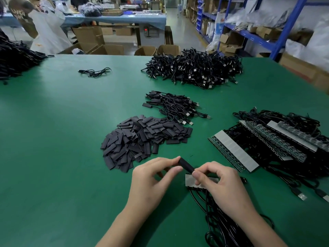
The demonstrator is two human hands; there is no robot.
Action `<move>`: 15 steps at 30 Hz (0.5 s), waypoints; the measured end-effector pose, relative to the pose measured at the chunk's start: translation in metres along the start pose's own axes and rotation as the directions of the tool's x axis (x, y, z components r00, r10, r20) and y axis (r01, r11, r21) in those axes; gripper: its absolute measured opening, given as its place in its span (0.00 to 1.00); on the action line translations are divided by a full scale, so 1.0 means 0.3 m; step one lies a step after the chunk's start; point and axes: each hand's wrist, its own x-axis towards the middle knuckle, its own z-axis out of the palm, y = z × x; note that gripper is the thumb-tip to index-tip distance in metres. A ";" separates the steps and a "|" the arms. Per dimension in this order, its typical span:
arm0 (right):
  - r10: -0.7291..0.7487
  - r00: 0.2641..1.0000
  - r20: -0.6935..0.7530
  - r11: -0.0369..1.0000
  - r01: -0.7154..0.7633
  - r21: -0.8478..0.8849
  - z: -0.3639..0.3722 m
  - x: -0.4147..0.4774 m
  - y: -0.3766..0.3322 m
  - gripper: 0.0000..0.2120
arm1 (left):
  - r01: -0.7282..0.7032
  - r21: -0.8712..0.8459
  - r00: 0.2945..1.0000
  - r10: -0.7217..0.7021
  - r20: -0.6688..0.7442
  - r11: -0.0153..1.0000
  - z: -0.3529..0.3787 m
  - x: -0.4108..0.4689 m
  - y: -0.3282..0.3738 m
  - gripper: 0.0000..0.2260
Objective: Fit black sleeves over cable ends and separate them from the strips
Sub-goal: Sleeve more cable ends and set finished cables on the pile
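A black sleeve [186,165] is pinched at its far end by my left hand [153,182] between thumb and fingertips. My right hand [220,186] grips a short grey strip [189,180] with cable ends attached, its thumb lying across the strip near the sleeve's lower end. The strip's black cables [219,221] trail toward me under the right wrist. A heap of loose black sleeves [142,139] lies just beyond my hands. Further strips with cables [263,147] are stacked at the right.
A small pile of sleeved cables [176,106] sits behind the sleeve heap, a large cable pile [195,68] farther back. One lone cable [95,71] lies at the far left on the green table [53,139]. Cartons and blue shelving stand beyond the table's edge.
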 end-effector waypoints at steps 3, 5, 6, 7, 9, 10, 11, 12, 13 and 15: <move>-0.045 0.999 0.018 0.998 0.046 -0.031 0.007 -0.003 0.007 0.07 | 0.286 -0.295 0.958 -0.282 0.057 0.912 0.012 0.000 0.018 0.04; -0.069 0.997 0.028 0.996 0.070 -0.050 0.007 -0.003 0.009 0.04 | 0.350 -0.387 0.936 -0.340 0.096 0.853 0.016 0.002 0.018 0.03; -0.085 0.996 0.030 0.994 0.086 -0.060 0.003 -0.002 0.009 0.04 | 0.369 -0.423 0.927 -0.357 0.111 0.828 0.015 0.004 0.018 0.03; -0.104 0.994 0.030 0.991 0.106 -0.083 -0.005 0.000 0.008 0.06 | 0.383 -0.453 0.921 -0.371 0.120 0.805 0.011 0.007 0.018 0.03; -0.120 0.992 0.042 0.976 0.125 -0.178 -0.023 0.007 0.010 0.11 | 0.396 -0.499 0.911 -0.399 0.108 0.770 -0.002 0.017 0.017 0.04; -0.110 0.993 0.051 0.966 0.119 -0.231 -0.031 0.012 0.011 0.13 | 0.398 -0.523 0.905 -0.416 0.088 0.754 -0.010 0.023 0.014 0.05; -0.097 0.994 0.058 0.954 0.109 -0.281 -0.037 0.016 0.014 0.14 | 0.398 -0.549 0.897 -0.437 0.066 0.735 -0.017 0.027 0.009 0.06; -0.088 0.994 0.066 0.939 0.105 -0.327 -0.040 0.019 0.015 0.15 | 0.398 -0.575 0.888 -0.457 0.047 0.715 -0.024 0.033 0.005 0.07; -0.085 0.993 0.078 0.923 0.108 -0.369 -0.040 0.021 0.015 0.14 | 0.396 -0.600 0.880 -0.473 0.034 0.695 -0.028 0.035 -0.001 0.07; -0.104 0.989 0.104 0.897 0.138 -0.421 -0.033 0.024 0.014 0.10 | 0.390 -0.637 0.869 -0.494 0.016 0.665 -0.034 0.039 -0.010 0.07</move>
